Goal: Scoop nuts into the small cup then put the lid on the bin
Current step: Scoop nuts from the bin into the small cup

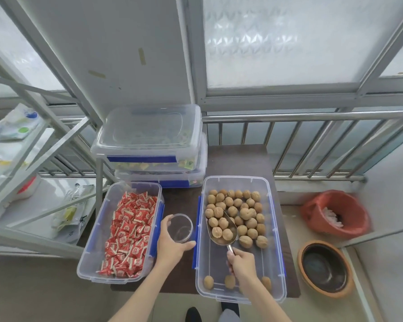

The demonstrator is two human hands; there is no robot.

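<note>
Four or so walnuts (221, 229) already sit in the metal scoop (221, 231), which my right hand (242, 263) grips by its handle, bowl laid low among the pile in the open bin (240, 296) at lower centre-right so more can roll in. My left hand (172, 245) wraps the empty clear small cup (180, 227) just beside the bin's left wall, I judge to keep the pour short. No loose lid for this bin shows anywhere I can see.
</note>
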